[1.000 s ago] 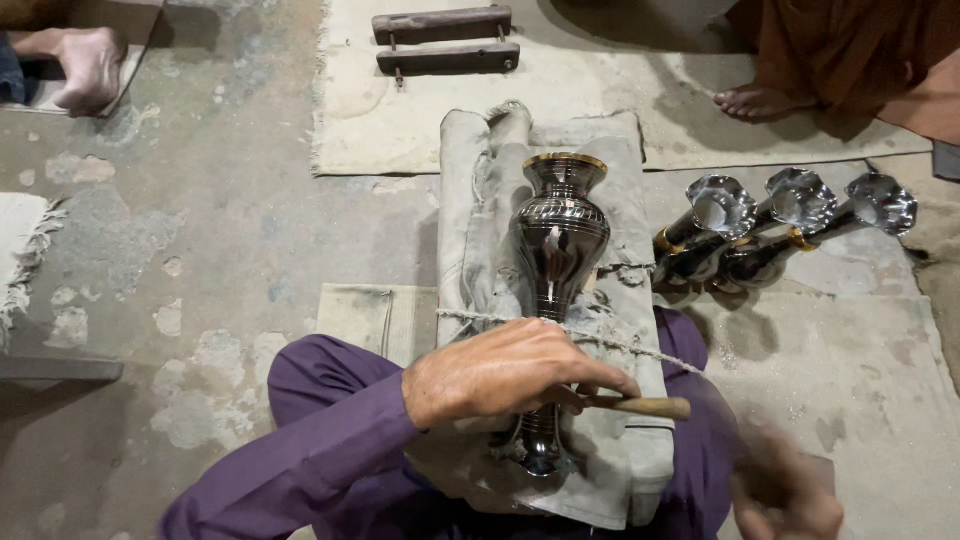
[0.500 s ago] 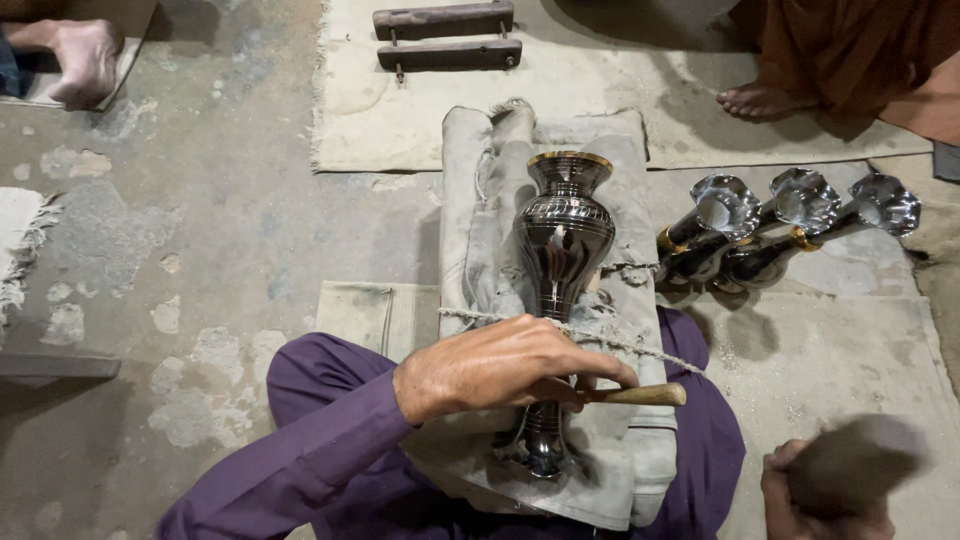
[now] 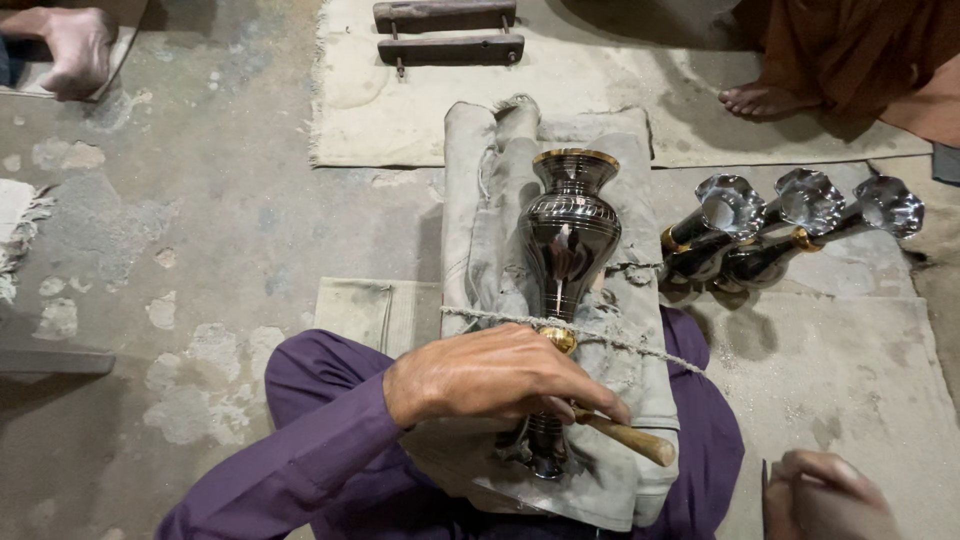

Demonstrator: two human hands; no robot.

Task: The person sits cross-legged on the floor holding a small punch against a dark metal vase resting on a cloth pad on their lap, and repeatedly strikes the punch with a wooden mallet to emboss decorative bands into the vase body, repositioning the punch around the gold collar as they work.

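- Bottom right corner of frame: right hand [image 3: 828, 495], only partly in view, fingers curled inward; a thin dark edge shows just left of it, but whether the hand grips anything cannot be told.
- Lower centre: left hand [image 3: 497, 375], purple sleeve, closed around a tool with a wooden handle [image 3: 625, 437]. The handle sticks out toward lower right; the working end is hidden under the fingers, against the narrow lower part of the vase.
- Centre of frame: dark polished metal vase [image 3: 568, 240] with gold rim, lying lengthwise on its side, mouth toward top of frame, foot toward bottom under the left hand.
- The vase rests on a grey folded cloth pad [image 3: 478, 240], which lies across the person's purple-clad lap.
- A rough cord [image 3: 640, 343] crosses the vase neck and pad from left to right, just above the left hand's knuckles.
- Right of centre: three smaller dark fluted vases [image 3: 780, 235] lying side by side on the floor mat, flared mouths toward upper right, near the pad's right edge.
- Top centre: two wooden blocks [image 3: 447, 32] on a pale mat [image 3: 400, 110].
- Upper right: another person's bare foot [image 3: 765, 99] on the mat edge, orange cloth above it.
- Upper left corner: another person's bare foot [image 3: 75, 45] on the concrete floor [image 3: 200, 220].
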